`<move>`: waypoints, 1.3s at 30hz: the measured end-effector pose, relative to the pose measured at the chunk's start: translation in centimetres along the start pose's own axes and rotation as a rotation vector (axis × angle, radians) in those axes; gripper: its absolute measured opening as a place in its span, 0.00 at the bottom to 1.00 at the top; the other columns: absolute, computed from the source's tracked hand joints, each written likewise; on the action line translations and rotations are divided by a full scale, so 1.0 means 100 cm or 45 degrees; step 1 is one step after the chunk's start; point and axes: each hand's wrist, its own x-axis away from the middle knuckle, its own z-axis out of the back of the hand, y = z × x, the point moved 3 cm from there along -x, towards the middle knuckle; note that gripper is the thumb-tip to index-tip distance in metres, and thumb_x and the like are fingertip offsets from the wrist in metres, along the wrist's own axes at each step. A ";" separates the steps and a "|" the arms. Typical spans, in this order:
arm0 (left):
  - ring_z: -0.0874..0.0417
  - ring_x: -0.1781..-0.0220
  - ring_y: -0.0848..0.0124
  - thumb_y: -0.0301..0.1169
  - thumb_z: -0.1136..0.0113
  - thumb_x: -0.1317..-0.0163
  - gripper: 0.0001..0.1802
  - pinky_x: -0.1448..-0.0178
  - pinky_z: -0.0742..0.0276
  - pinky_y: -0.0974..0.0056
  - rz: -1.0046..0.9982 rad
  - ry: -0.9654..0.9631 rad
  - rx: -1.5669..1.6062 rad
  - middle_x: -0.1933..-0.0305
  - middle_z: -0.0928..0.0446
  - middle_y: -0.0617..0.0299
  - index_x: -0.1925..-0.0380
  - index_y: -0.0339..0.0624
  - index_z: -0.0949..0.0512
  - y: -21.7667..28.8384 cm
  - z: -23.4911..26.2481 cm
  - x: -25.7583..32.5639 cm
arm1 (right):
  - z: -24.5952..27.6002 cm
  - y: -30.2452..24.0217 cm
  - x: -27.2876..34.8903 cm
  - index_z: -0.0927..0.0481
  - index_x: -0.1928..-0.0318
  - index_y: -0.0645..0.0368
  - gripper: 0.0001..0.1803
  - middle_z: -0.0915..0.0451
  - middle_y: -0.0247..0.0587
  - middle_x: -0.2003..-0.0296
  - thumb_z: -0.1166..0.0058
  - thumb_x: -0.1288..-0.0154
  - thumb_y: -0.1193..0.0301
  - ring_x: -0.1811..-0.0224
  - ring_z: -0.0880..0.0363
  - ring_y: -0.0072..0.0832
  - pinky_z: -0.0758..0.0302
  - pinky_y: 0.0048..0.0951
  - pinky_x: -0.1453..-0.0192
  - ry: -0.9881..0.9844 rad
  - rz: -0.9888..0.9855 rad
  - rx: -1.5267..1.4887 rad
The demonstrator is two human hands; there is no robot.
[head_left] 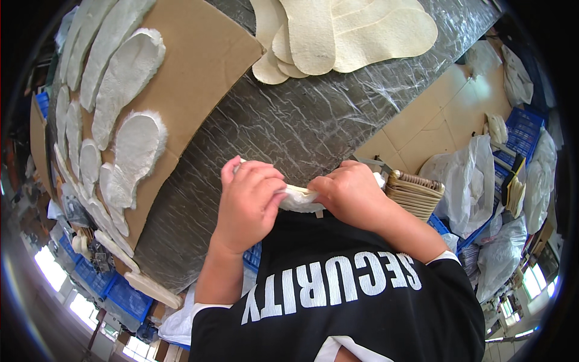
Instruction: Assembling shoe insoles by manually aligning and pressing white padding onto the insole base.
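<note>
1. The middle is evenly bright; the left hand (248,202) and right hand (353,192) look fairly crisp, with soft shadows.
2. Windows (51,268) at 8 o'clock burn out to white, as do the smaller panes (534,282) at 4 o'clock.
3. Crinkled plastic sheeting (253,133) shows thin streaks of glare toward 1 o'clock.
4. A bluish-white reflection washes out part of the tan panel (416,123) at 2 o'clock.
5. Fisheye distortion bends edges near the rim, where detail softens; black fills the corners, and bluish flare arcs at 8 o'clock.
</note>
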 end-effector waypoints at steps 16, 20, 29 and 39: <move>0.24 0.62 0.61 0.20 0.36 0.48 0.08 0.52 0.32 0.59 0.014 0.378 -0.118 0.63 0.23 0.59 0.67 0.41 0.21 -0.022 0.026 0.023 | 0.007 -0.004 0.008 0.20 0.69 0.52 0.07 0.21 0.32 0.81 0.39 0.53 0.73 0.76 0.22 0.33 0.30 0.35 0.66 0.059 0.036 0.076; 0.22 0.61 0.62 0.16 0.36 0.50 0.12 0.56 0.27 0.64 0.105 0.339 -0.024 0.61 0.23 0.57 0.65 0.37 0.21 -0.033 0.027 0.017 | 0.007 -0.003 0.009 0.20 0.69 0.53 0.08 0.22 0.32 0.81 0.39 0.53 0.73 0.77 0.22 0.33 0.31 0.35 0.66 0.063 0.062 0.099; 0.22 0.64 0.63 0.16 0.35 0.53 0.11 0.58 0.25 0.65 0.276 0.194 0.236 0.63 0.24 0.57 0.69 0.37 0.22 -0.055 0.011 0.009 | 0.009 0.004 0.004 0.25 0.77 0.54 0.06 0.24 0.36 0.84 0.39 0.53 0.70 0.78 0.22 0.38 0.28 0.37 0.68 0.116 0.011 0.098; 0.25 0.64 0.60 0.20 0.32 0.59 0.13 0.57 0.27 0.59 0.266 0.197 0.224 0.69 0.24 0.60 0.73 0.40 0.25 -0.044 0.003 0.001 | 0.011 0.025 -0.009 0.18 0.68 0.56 0.07 0.20 0.47 0.80 0.38 0.48 0.69 0.75 0.20 0.45 0.25 0.44 0.68 0.093 -0.284 -0.021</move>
